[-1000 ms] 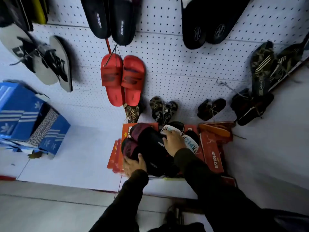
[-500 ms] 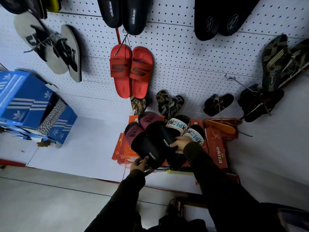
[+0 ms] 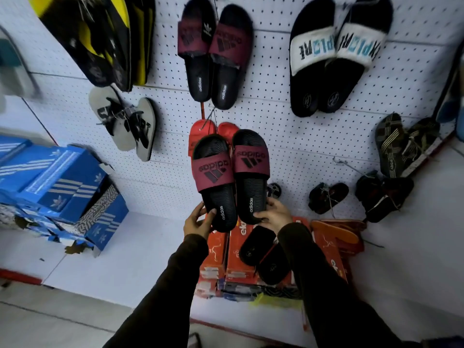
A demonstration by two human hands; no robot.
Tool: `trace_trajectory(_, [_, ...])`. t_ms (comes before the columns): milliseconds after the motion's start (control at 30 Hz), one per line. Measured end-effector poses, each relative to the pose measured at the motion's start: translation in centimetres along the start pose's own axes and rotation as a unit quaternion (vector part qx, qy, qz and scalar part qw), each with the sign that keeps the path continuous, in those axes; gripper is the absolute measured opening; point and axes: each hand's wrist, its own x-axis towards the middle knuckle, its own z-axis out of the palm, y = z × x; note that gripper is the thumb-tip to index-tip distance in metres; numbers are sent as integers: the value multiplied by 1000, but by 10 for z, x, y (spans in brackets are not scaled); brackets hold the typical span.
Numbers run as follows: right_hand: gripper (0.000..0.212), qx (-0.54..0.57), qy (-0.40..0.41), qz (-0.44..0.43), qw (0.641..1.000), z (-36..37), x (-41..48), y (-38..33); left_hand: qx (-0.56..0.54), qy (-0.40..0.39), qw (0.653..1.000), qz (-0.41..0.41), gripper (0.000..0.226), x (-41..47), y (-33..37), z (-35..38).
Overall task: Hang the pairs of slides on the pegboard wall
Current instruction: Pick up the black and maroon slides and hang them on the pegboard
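Observation:
I hold a pair of black slides with maroon straps, toes up, in front of the white pegboard wall [image 3: 296, 136]. My left hand [image 3: 198, 221] grips the heel of the left slide [image 3: 215, 182]. My right hand [image 3: 275, 213] grips the heel of the right slide [image 3: 251, 172]. The two slides sit side by side and cover most of a red pair [image 3: 200, 128] hanging behind them. A matching maroon-strap pair [image 3: 213, 54] hangs higher up. A black pair with white straps [image 3: 334, 56] hangs to its right.
Another black pair [image 3: 263, 254] lies on orange shoe boxes [image 3: 237, 257] below my hands. Blue shoe boxes [image 3: 57, 182] are stacked at the left. Grey flip-flops [image 3: 125, 126], yellow-black slippers [image 3: 100, 38], striped sandals [image 3: 404, 144] and small dark sandals [image 3: 351, 197] hang around. A bare metal hook [image 3: 349, 165] sticks out at the right.
Both hands have lifted the maroon-strap pair off the boxes and raised it up against the pegboard. My view has tilted upward, showing higher rows of hung pairs.

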Motion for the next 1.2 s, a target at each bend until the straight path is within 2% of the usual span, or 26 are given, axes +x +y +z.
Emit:
trace_trajectory(267, [57, 0, -9, -145, 989, 42, -4, -69, -34, -17, 993, 114, 52, 27, 85, -1])
trace_trajectory(433, [54, -2, 6, -252, 968, 76, -9, -111, -46, -32, 980, 189, 46, 45, 145, -8])
trace_trajectory(567, [43, 28, -18, -297, 954, 110, -19, -154, -53, -26, 972, 226, 51, 61, 201, -14])
trace_trajectory(733, [51, 51, -25, -336, 940, 147, -24, -208, -49, -35, 959, 277, 44, 84, 271, -16])
trace_trajectory(900, [49, 67, -12, -335, 940, 165, -7, -238, -62, -31, 964, 256, 52, 111, 313, -12])
trace_trajectory(1100, [59, 63, 7, -274, 960, 164, 29, -221, -38, -81, 983, 159, 45, 154, 295, -9])
trace_trajectory(1200, [44, 77, 10, -240, 968, 164, 50, -204, -30, -96, 986, 131, 42, 168, 273, -7])
